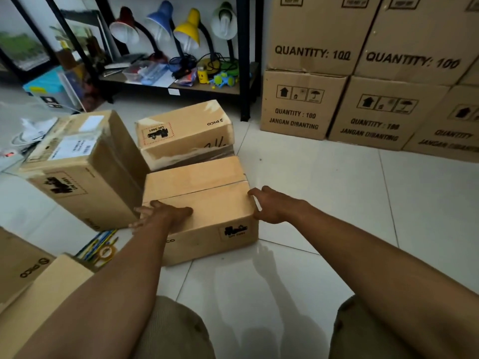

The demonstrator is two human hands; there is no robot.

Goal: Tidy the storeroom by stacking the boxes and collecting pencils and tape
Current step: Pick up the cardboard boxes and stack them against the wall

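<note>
Box [204, 200] between both curled hands

White tiled floor [324, 190], cardboard boxes [199, 203], pencils [99, 242], tape roll [106, 252]

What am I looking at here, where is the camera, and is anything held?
There is no machine here: a person's two bare hands, filmed by one camera worn on the head, looking down. The left hand and right hand take opposite sides of a small cardboard box on the tiled floor; its grip is fingers curled over the edges. Two similar boxes stand behind it. Pencils and a tape roll lie at the left. Desk lamps sit on a shelf.
</note>
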